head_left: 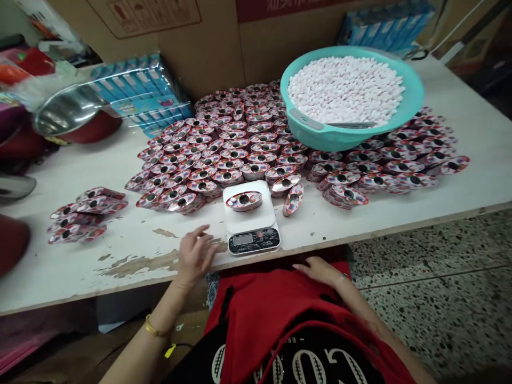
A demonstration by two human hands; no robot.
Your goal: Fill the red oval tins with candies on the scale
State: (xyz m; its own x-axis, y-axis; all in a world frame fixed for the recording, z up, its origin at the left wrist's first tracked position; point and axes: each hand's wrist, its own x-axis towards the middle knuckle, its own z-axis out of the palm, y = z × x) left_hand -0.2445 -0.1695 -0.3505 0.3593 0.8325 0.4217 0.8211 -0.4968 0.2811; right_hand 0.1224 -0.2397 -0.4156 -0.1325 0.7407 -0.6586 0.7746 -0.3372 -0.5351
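My left hand (pixel 194 253) lies flat on the white table (pixel 132 250) near its front edge, fingers spread, holding nothing, just left of a small white scale (pixel 251 221). One oval printed tin (pixel 244 200) sits on the scale's platform. My right hand (pixel 320 270) rests below the table edge on my red apron, fingers stretched out and empty. Behind the scale spreads a large mass of oval tins (pixel 224 144). A teal basin (pixel 352 96) of small white tablets stands on the tins at the back right.
A small heap of tins (pixel 84 213) lies at the left. Blue packs (pixel 140 93) and a steel bowl (pixel 68 109) stand at the back left. Cardboard boxes (pixel 216 37) line the rear. Speckled floor (pixel 432 288) shows at the right.
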